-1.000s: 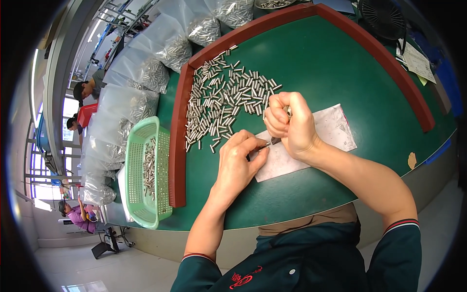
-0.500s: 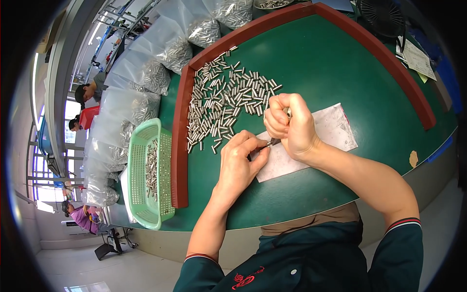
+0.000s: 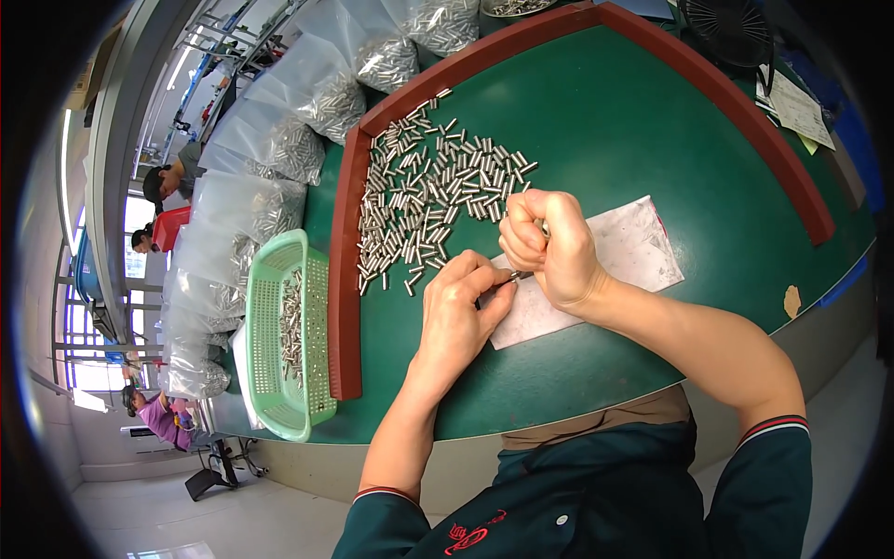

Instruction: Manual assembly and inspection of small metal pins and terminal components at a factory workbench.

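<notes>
Pinched between the thumb and fingers of my left hand (image 3: 461, 303) is a small metal pin (image 3: 512, 276), its end just showing. My right hand (image 3: 556, 247) is closed in a fist around a small hand tool with a metal tip, mostly hidden by the fingers. That tip meets or nearly meets the pin; contact cannot be made out. Both hands are over a smudged white cloth (image 3: 638, 244) lying on the green table (image 3: 633, 112). Just beyond them spreads a heap of loose metal pins (image 3: 428, 186).
A dark red raised border (image 3: 345, 317) edges the work area. Outside it, to the left, stands a green plastic basket (image 3: 321, 373) with pins inside. Clear bags of pins (image 3: 298, 149) line the far left. A black fan (image 3: 731, 33) and papers (image 3: 796, 112) are at the far right.
My right fist has come down slightly and a little left, bringing the tool's tip lower by the pin. My left hand stays almost still.
</notes>
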`<move>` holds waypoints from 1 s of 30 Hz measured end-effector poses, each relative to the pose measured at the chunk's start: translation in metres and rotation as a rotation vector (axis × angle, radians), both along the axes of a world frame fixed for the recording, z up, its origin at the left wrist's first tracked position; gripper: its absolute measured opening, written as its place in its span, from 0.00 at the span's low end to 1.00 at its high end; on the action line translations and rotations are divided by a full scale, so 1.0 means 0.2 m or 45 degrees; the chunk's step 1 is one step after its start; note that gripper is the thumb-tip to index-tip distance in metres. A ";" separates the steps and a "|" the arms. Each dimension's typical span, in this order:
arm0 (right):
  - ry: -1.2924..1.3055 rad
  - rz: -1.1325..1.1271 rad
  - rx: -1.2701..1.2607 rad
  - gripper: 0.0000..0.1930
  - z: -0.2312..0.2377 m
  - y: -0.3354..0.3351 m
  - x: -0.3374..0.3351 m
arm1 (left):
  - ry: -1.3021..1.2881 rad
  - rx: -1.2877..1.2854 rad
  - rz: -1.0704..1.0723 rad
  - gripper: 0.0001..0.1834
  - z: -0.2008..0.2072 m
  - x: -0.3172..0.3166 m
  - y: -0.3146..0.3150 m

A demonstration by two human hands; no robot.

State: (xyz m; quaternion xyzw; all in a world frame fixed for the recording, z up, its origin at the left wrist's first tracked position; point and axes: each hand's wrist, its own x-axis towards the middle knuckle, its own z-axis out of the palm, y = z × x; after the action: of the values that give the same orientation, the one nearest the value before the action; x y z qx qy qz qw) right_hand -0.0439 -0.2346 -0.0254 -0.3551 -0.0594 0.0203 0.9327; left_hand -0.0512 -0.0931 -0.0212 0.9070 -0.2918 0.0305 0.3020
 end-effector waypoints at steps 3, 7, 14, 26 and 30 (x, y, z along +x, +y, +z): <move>-0.080 -0.047 -0.091 0.18 0.01 0.00 -0.02 | -0.021 0.018 -0.028 0.05 0.01 0.00 -0.01; -0.141 -0.089 -0.217 0.17 0.00 0.00 -0.01 | -0.041 0.023 -0.043 0.05 0.01 0.00 -0.02; -0.050 -0.071 -0.126 0.17 0.01 -0.01 -0.01 | -0.342 0.147 -0.124 0.05 0.00 -0.01 -0.04; 0.021 0.022 -0.010 0.16 -0.01 0.01 0.02 | -0.127 -0.596 -0.113 0.05 0.05 0.06 0.08; 0.059 0.014 -0.059 0.16 0.02 0.02 0.01 | 0.021 -0.951 -0.063 0.05 0.00 0.07 0.09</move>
State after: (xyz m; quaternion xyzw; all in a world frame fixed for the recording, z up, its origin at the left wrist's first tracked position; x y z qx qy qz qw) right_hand -0.0427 -0.2297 -0.0215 -0.3756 -0.0393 0.0350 0.9253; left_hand -0.0370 -0.0743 -0.0214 0.7272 -0.2798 0.1201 0.6152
